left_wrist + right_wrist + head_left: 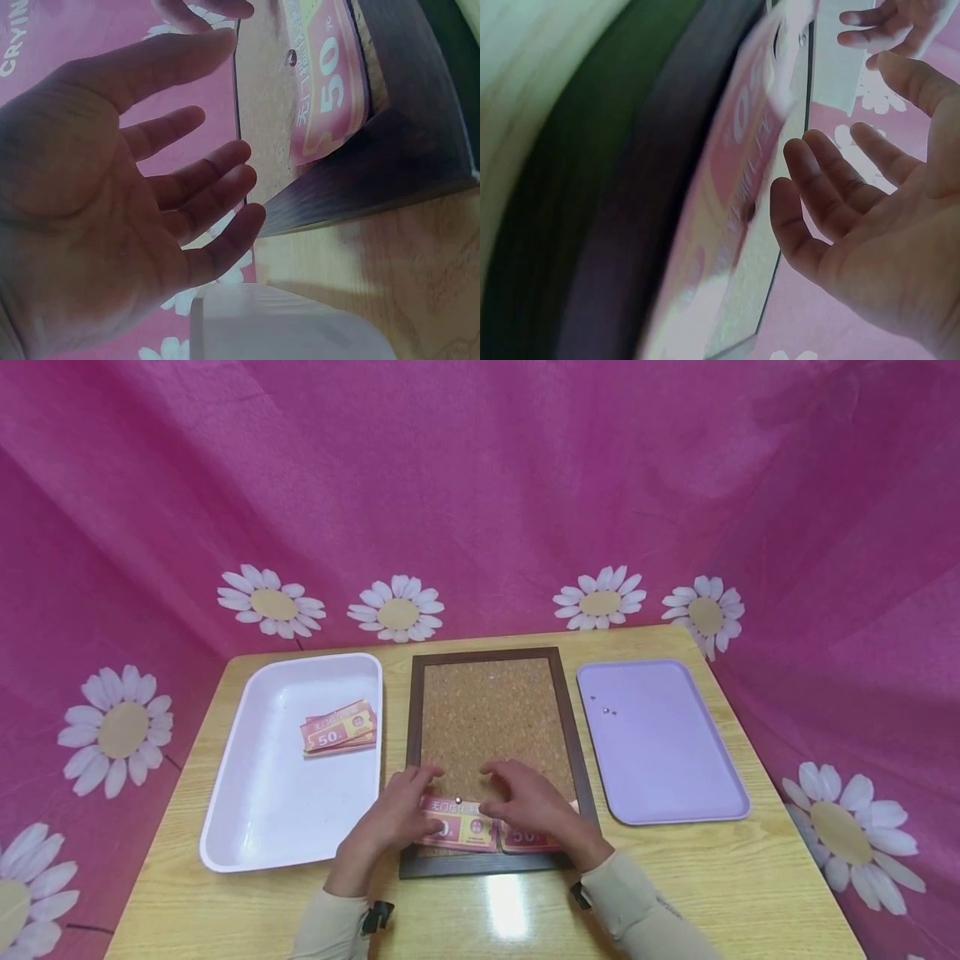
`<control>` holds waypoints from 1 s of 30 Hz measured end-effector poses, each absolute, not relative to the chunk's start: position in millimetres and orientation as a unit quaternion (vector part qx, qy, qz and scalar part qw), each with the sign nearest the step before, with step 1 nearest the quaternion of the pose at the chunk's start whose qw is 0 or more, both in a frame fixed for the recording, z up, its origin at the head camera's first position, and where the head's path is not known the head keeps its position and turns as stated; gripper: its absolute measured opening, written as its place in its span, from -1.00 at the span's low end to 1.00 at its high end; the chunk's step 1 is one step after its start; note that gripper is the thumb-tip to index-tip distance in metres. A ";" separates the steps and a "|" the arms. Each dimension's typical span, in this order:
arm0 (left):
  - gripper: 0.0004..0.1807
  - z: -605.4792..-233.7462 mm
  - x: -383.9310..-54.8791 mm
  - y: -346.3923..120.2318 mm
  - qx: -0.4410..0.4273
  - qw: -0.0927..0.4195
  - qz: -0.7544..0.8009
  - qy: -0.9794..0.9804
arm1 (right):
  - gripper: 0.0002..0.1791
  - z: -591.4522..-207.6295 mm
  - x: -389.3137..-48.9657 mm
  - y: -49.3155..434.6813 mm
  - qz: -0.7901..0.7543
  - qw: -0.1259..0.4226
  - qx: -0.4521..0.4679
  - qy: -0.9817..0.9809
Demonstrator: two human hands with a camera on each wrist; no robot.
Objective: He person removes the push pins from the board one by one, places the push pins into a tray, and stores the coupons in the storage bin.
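A cork board (491,727) in a dark brown frame lies in the middle of the table. Two pink-and-yellow coupons printed "50" lie side by side along its lower edge: a left coupon (474,833) and a right coupon (525,840), partly covered by my hands. One small round pushpin (292,57) sits at the left coupon's upper edge, and another pushpin (751,210) shows on the right coupon. My left hand (397,810) hovers over the left coupon with spread, loosely bent fingers, holding nothing. Facing it, my right hand (532,800) is likewise relaxed and holds nothing.
On the left stands a white tray (258,810) with a small pile of coupons (339,728) inside. A purple tray (675,743) lies to the right, bearing a few small pushpins (606,711). Faint small spots show near the board's top. A pink curtain (480,485) with daisies hangs behind the table.
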State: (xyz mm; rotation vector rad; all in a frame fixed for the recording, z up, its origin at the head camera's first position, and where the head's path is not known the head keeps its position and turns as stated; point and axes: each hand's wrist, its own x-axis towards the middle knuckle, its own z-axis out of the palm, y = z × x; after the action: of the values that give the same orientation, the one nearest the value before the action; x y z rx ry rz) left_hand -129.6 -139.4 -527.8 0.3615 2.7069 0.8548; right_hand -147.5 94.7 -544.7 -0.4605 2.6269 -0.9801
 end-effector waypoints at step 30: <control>-0.32 -545.2 -121.3 -134.3 0.150 0.106 0.208 0.961 | -0.57 -553.1 -141.8 58.6 -0.212 0.107 -0.208 0.949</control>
State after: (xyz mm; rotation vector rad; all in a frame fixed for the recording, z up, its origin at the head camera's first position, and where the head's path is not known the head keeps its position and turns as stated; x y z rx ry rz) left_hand -121.3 -134.3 -545.2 0.4431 2.8294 0.6141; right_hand -141.8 58.6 -553.1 -0.6118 2.7929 -0.6231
